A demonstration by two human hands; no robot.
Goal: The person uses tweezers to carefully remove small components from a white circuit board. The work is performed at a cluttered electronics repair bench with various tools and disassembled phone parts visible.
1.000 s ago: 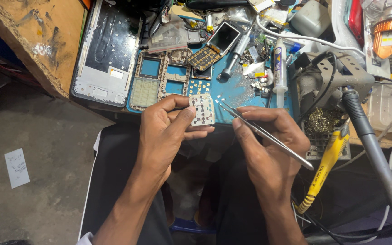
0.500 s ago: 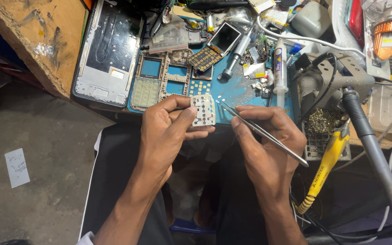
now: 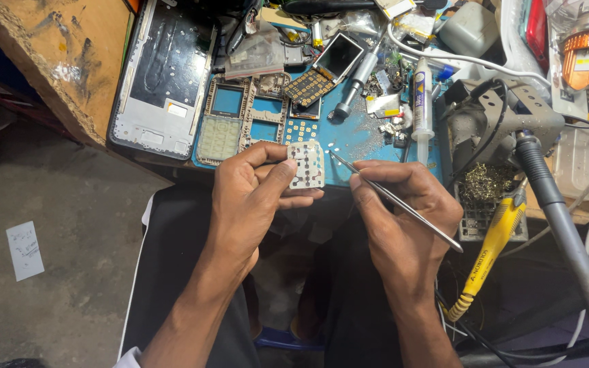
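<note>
Resting keypad membrane (image 3: 306,164) between hands

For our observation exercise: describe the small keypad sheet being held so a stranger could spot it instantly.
Start at the blue mat on the cluttered bench, then drop to its near edge. There the left hand pinches a small whitish keypad sheet; unlike the keypads lying on the mat, it is lifted.

A bare grey concrete floor (image 3: 69,272) lies beneath a worn, scuffed wooden bench edge (image 3: 69,54).
</note>
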